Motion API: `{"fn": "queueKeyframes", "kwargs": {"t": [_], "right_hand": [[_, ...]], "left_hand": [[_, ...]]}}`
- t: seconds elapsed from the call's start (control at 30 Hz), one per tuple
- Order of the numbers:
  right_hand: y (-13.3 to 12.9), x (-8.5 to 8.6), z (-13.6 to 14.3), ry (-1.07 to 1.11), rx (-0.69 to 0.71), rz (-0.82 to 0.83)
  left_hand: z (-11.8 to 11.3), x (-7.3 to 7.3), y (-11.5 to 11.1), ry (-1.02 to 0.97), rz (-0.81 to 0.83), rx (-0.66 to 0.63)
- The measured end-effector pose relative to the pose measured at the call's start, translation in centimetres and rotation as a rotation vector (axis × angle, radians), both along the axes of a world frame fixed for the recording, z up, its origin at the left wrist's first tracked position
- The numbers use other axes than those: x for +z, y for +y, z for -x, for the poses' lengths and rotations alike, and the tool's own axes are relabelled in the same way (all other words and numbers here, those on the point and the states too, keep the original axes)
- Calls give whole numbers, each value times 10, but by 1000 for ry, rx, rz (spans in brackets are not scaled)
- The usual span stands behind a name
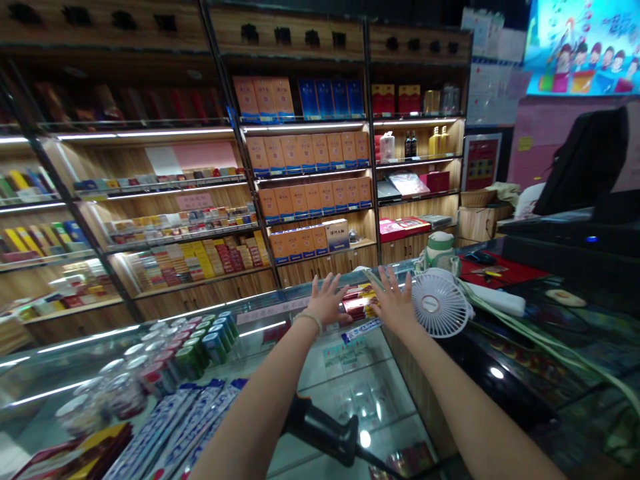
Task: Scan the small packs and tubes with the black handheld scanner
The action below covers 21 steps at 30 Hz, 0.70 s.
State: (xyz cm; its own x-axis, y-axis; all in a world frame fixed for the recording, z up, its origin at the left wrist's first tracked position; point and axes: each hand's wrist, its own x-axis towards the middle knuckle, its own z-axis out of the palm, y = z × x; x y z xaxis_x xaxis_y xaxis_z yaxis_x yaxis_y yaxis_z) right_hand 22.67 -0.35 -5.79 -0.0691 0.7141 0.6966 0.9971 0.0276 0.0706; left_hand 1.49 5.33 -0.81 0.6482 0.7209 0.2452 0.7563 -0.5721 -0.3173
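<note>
My left hand (326, 304), with a band round its wrist, reaches over the glass counter (320, 370) with fingers spread. My right hand (396, 305) is stretched out beside it, fingers also apart. Between the two hands lie shiny red and gold packs (356, 304). The fingertips are at the sides of the packs; whether they touch is hard to tell. A slim blue and white packet (361, 331) lies just in front of the packs. Below my forearms, a black handheld scanner (325, 430) rests on the glass, partly hidden by my left arm.
Jars (123, 393), cans (220, 337) and long blue-and-white packets (170, 427) stand or lie at left. A white fan (440, 303), green-and-white bottle (440, 252), cables (530, 333) and a dark monitor (583, 160) are at right. Shelves of boxes (310, 153) line the back wall.
</note>
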Motion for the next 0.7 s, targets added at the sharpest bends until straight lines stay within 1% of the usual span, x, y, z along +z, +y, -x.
{"fn": "queueKeyframes", "kwargs": {"t": [0.2,0.37,0.53,0.7], "right_hand": [[2,-7,3,15,76,-136],[-2,-8,4,16,118,-212],[-11,-3,14,33,116,-257],[-19,6,35,20,153,-257]], "left_hand": [[13,3,-11,-38,-86,18],[24,9,-27,-73,-172,36],[34,24,-50,-119,-241,60],[52,45,-70,-179,-275,82]]}}
